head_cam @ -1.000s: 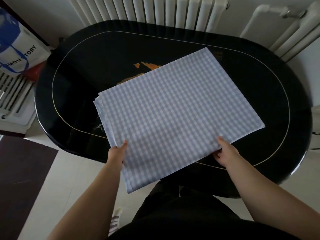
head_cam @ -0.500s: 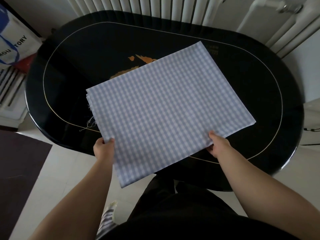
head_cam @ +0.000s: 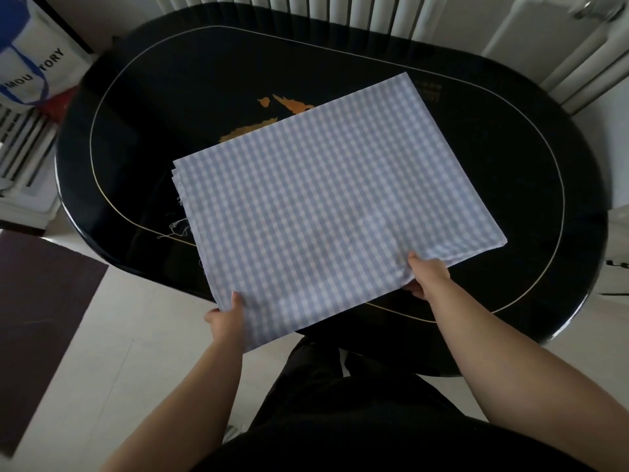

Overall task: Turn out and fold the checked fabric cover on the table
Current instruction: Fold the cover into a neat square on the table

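Note:
The checked fabric cover (head_cam: 326,206), pale blue and white, lies folded flat in several layers on the black oval table (head_cam: 510,137). Its near corner hangs over the table's front edge. My left hand (head_cam: 227,318) pinches the near left edge close to that hanging corner, thumb on top. My right hand (head_cam: 427,275) grips the near right edge, thumb on the cloth and fingers underneath, with the fabric puckered at the grip. Loose threads trail from the cover's left edge.
The table has a thin gold oval line and an orange picture partly under the cover. White radiators (head_cam: 323,8) stand behind it. A white and blue bag (head_cam: 27,73) sits at the far left. A dark mat (head_cam: 37,311) lies on the pale tiled floor.
My left hand slid down the near edge toward the hanging corner. My right hand kept its grip and the fabric now bunches there. The view shifted slightly.

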`<action>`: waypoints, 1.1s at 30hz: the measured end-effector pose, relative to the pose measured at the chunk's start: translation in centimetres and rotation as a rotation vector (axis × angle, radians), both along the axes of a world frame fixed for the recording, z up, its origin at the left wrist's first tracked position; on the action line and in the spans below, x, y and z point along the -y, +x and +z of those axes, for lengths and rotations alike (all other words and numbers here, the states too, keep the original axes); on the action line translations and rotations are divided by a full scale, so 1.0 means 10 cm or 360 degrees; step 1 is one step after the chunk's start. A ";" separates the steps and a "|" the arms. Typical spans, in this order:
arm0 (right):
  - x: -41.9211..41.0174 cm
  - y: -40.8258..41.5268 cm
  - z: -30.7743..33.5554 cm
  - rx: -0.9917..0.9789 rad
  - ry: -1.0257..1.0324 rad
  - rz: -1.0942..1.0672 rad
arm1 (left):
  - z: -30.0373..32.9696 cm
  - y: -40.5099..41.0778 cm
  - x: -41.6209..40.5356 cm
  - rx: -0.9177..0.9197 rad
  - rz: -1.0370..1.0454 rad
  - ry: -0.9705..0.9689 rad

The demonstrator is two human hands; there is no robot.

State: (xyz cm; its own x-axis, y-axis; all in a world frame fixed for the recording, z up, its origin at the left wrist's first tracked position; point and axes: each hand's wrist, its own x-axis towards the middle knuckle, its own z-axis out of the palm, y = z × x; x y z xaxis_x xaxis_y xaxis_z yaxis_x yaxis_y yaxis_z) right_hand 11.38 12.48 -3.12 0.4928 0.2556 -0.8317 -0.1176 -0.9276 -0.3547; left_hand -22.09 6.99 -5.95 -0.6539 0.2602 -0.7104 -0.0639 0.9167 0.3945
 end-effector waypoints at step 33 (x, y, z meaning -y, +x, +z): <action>0.76 -0.06 -0.38 0.0920 0.0334 0.3040 | 0.40 -0.14 0.19 0.0288 -0.0272 0.0536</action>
